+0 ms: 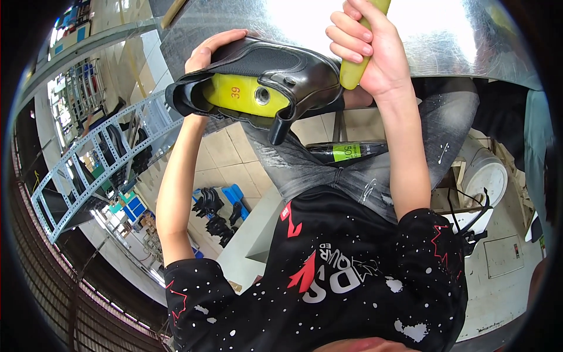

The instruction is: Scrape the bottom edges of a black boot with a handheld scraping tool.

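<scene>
A black leather ankle boot [305, 73] with a dark elastic side panel is pulled over a yellow-green shoe last [246, 97], whose flat top with a metal-rimmed hole shows in the opening. My left hand [214, 50] grips the boot from its far left side, thumb and fingers partly hidden behind it. In my right hand [369, 50], the fingers wrap round a smooth yellow-green bar [352, 73] with a rounded lower end. That end lies close by the right end of the boot; whether they touch I cannot tell.
A shiny metal tabletop [440, 35] spans the far side. A dark bottle with a green label [346, 152] lies by my lap. At left stands a light-blue metal rack [111, 158]; several black parts [217, 214] sit below it. A white bucket [485, 179] is at right.
</scene>
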Motion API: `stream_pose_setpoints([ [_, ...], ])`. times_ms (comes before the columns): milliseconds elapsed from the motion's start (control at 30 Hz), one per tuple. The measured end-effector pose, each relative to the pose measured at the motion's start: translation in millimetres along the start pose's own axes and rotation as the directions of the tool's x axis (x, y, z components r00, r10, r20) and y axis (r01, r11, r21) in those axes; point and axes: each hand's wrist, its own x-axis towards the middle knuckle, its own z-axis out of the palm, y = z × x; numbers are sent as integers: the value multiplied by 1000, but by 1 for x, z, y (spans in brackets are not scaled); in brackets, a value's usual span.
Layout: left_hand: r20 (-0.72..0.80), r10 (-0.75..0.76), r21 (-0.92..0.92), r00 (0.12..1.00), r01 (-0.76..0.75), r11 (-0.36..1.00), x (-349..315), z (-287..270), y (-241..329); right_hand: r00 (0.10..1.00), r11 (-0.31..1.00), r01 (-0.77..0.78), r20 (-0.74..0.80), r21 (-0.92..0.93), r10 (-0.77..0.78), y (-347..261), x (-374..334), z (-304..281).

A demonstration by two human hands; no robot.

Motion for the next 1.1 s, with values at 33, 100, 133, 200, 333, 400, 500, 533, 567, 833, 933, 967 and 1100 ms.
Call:
stream_pose_setpoints([
  [33,-2,-3,1,1000,3,1000,-1,-1,0,1000,1000,7,-12,-9,-7,1,0,2],
  [100,7,-38,-164,999,39,986,-2,-2,1,999,999,12,-36,-36,-13,2,-1,6],
  [133,8,-40,-167,999,40,985,-2,-1,3,998,998,19,-60,-64,-23,3,-2,7],
  [200,-3,-23,-24,1000,23,999,-1,2,8,994,994,39,-99,-102,-49,4,-5,8],
  [333,-10,-11,32,1000,11,999,-1,4,15,987,989,48,-149,-136,-69,7,-5,12],
  [400,-23,31,98,999,-29,995,-1,3,13,994,994,35,-99,-99,-45,6,-3,8],
  [500,-21,-47,-85,999,45,995,-2,0,8,999,998,22,-40,-67,-25,6,-2,8],
  [533,-22,-48,-87,999,46,995,-2,1,8,999,997,23,-30,-71,-26,5,-2,8],
  [567,-11,-82,-65,997,81,995,-2,0,8,999,997,22,-32,-72,-24,5,-2,6],
  [833,-8,-83,-53,996,83,995,-2,-1,5,999,987,-7,-51,-160,-1,6,1,12],
  [933,10,-55,-123,998,55,991,-2,0,1,996,948,-37,-94,-315,7,4,0,27],
  [967,11,-54,-122,998,55,991,-2,0,1,995,948,-35,-96,-315,5,3,2,29],
  [1100,4,-142,-235,990,139,962,-2,2,7,990,877,-138,-74,-460,118,-1,3,41],
])
